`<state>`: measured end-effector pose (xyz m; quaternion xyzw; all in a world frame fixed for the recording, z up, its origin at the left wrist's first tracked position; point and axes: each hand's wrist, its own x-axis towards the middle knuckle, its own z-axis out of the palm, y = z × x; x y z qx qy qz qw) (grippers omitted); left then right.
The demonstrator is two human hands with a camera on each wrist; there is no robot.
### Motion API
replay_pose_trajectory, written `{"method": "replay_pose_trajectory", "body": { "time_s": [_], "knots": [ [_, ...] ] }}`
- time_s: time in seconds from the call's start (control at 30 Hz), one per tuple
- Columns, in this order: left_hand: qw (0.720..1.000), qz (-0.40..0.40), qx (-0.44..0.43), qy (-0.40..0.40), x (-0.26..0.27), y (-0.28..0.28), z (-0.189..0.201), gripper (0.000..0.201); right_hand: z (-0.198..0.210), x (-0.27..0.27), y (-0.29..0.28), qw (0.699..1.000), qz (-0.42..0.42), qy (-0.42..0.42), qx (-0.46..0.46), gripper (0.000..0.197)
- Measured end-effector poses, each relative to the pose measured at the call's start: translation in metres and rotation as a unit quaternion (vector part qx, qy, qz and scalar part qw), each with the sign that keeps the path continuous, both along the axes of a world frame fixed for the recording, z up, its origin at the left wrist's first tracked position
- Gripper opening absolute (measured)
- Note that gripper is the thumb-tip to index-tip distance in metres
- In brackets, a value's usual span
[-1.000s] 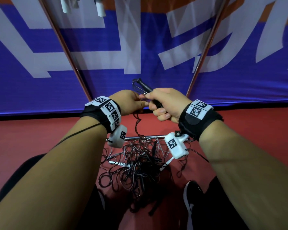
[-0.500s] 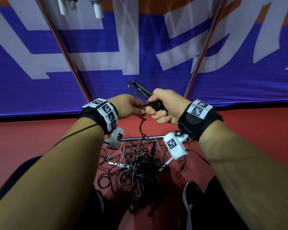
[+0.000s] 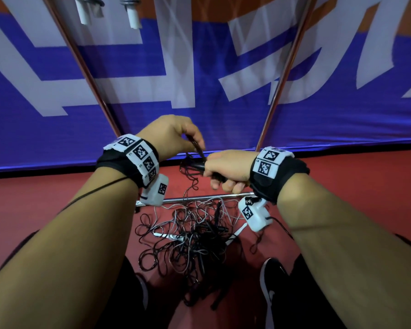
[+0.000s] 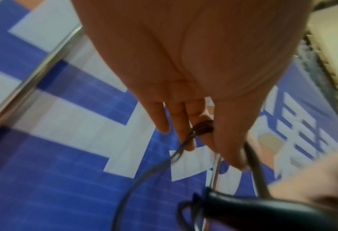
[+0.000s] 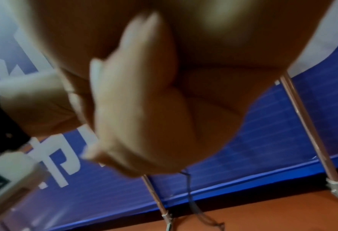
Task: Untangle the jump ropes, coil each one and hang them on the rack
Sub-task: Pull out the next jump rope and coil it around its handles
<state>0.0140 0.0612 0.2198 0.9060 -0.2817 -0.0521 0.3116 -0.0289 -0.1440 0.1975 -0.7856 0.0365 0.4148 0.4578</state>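
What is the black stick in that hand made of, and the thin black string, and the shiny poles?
The black jump-rope handle in the right hand looks like smooth plastic or rubber: it has a soft sheen. The thin black cord pinched by the left hand looks like coated wire or plastic, since it keeps springy curves. The shiny rack poles look like polished metal, mirror-bright.

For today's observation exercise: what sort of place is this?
Probably a sports hall or gym: red sports flooring, a large blue printed banner behind a metal rack, and tangled jump ropes on the floor.
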Motion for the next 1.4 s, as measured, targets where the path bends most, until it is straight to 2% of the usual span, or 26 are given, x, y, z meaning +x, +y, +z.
{"method": "replay_pose_trajectory", "body": {
  "time_s": [0.1,0.17,0.27,0.33,0.37,0.4,0.47,0.6,0.7,0.77,0.9,1.0,1.27,1.33,1.4],
  "knots": [
    [0.997,-0.017,0.055,-0.052,-0.004,-0.010,-0.002,0.026,-0.005,0.007,-0.004,0.995,-0.075,-0.050,-0.050,0.019],
    [0.996,-0.023,0.067,-0.047,-0.006,-0.017,-0.004,0.031,-0.007,0.012,-0.007,0.986,-0.115,-0.093,-0.074,0.024],
    [0.993,0.016,0.109,-0.036,-0.007,-0.027,-0.006,0.032,-0.007,0.019,-0.009,0.965,-0.164,-0.174,-0.104,0.025],
    [0.989,0.058,0.138,-0.021,-0.007,-0.032,-0.010,0.022,-0.006,0.023,-0.007,0.955,-0.219,-0.193,-0.050,0.016],
    [0.989,0.075,0.124,0.003,-0.008,-0.034,-0.013,0.013,-0.005,0.024,-0.005,0.950,-0.252,-0.187,0.003,0.009],
    [0.991,0.088,0.090,0.043,-0.010,-0.036,-0.016,0.011,-0.003,0.024,-0.004,0.944,-0.275,-0.173,0.057,0.002],
    [0.985,0.114,0.018,0.126,-0.015,-0.040,-0.023,0.016,-0.001,0.023,-0.004,0.938,-0.290,-0.136,0.131,0.006],
    [0.972,0.123,-0.069,0.188,-0.016,-0.043,-0.025,0.012,0.006,0.021,-0.007,0.923,-0.320,-0.094,0.191,0.005],
    [0.962,0.125,-0.115,0.215,-0.011,-0.037,-0.020,0.014,0.010,0.020,-0.012,0.922,-0.319,-0.077,0.206,0.038],
    [0.956,0.092,-0.142,0.239,-0.008,-0.031,-0.017,0.018,0.011,0.021,-0.012,0.926,-0.310,-0.083,0.200,0.047],
    [0.937,0.015,-0.185,0.296,-0.008,-0.022,-0.009,0.029,0.010,0.024,-0.013,0.911,-0.336,-0.079,0.224,0.036],
    [0.927,0.004,-0.219,0.305,-0.010,-0.019,-0.007,0.030,0.013,0.027,-0.015,0.904,-0.344,-0.081,0.241,0.033],
    [0.964,0.106,-0.117,0.216,-0.006,-0.018,-0.011,0.024,0.018,0.016,-0.011,0.927,-0.254,-0.060,0.270,0.029],
    [0.973,0.115,-0.079,0.183,-0.008,-0.016,-0.007,0.026,0.019,0.015,-0.011,0.939,-0.213,-0.048,0.267,0.032],
    [0.975,0.113,-0.078,0.174,-0.012,-0.013,-0.004,0.017,0.019,0.012,-0.011,0.941,-0.186,-0.030,0.282,0.031]
  ]
}}
